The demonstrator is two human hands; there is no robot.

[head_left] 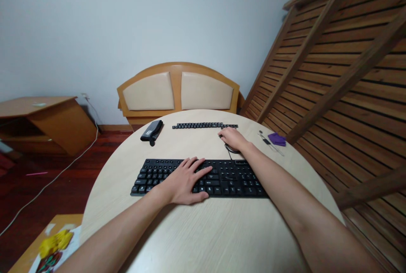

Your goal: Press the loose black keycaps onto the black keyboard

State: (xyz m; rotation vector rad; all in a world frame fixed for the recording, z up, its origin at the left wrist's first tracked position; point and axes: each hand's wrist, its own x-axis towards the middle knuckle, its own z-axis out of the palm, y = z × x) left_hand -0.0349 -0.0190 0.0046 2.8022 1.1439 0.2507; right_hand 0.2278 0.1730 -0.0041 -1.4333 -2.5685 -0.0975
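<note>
Left fingers (203,172) lie spread, empty, on a long black plastic keyboard (222,177), lettering illegible; right fingers (224,133) curl near square black keycaps (199,125), hold unclear

Round pale table (222,233): black keyboard (226,178) nearest, row of dark keycaps (199,125) beyond, dark pouch (152,130) left, purple cloth (277,139) right.

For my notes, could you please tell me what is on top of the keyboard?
The left hand rests on the keyboard; the right forearm crosses above. Both hide what lies beneath.
</note>
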